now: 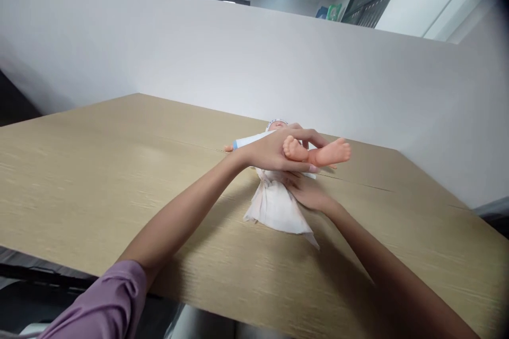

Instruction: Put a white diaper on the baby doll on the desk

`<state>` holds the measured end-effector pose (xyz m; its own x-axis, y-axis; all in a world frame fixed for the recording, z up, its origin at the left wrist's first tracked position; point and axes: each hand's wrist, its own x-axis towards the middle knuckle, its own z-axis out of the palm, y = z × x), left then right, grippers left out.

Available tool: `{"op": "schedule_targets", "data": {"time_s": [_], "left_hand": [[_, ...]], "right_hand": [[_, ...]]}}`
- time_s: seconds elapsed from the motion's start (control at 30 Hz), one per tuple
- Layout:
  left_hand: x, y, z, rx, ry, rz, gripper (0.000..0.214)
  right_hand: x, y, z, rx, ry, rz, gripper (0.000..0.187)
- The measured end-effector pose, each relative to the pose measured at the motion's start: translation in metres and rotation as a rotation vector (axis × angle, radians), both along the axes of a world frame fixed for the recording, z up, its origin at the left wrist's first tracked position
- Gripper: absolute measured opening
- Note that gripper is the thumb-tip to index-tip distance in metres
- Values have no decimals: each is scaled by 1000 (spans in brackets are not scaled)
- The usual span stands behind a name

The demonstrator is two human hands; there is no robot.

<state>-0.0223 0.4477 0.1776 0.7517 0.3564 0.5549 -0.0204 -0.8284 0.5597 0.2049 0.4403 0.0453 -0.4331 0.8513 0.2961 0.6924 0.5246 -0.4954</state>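
Observation:
A baby doll (254, 139) lies on its back on the table, its head toward the wall and its feet toward me. It wears a white top with a blue cuff and a patterned white cap. My left hand (274, 149) is closed around the doll's legs and holds the feet (332, 152) raised to the right. Below it, my right hand (308, 189) is at the doll's bottom, its fingers partly hidden and on a thin white cloth (278, 206). The cloth bunches near those fingers and fans out toward me over the tabletop.
The wide wood-grain table (119, 169) has a fine seam running across it. A white partition (199, 58) rises behind its far edge. Beyond that, green and blue packages (333, 11) show at the upper right, under ceiling lights.

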Motion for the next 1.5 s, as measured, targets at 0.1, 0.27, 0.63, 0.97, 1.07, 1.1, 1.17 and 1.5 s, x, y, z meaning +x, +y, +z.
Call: {"op": "schedule_targets", "data": {"time_s": [0.1,0.27,0.63,0.97,1.07,1.1,1.17,1.5], "left_hand": [[0,-3,-3,-56,15,-26,40],[7,-9,-16,-50,32,-11,40],[-39,-26,-55,-70,51,-29,48],[-82,-23,-137,52,231,47,58],[-85,-22,-134,88,278,14,62],[-86,-22,-131,86,297,4,63],[-87,-22,-126,76,333,-3,66],[-85,-27,-121,-60,380,47,46]], "right_hand": [[8,-39,2,-79,8,-66,41],[3,-71,23,148,227,-210,57],[27,-68,26,177,229,100,46],[79,-71,-19,309,-222,281,49],[77,-72,-17,290,-240,279,48],[76,-73,-15,283,-236,278,48],[76,-75,-15,259,-214,277,47],[83,-72,-16,-34,42,248,43]]}}
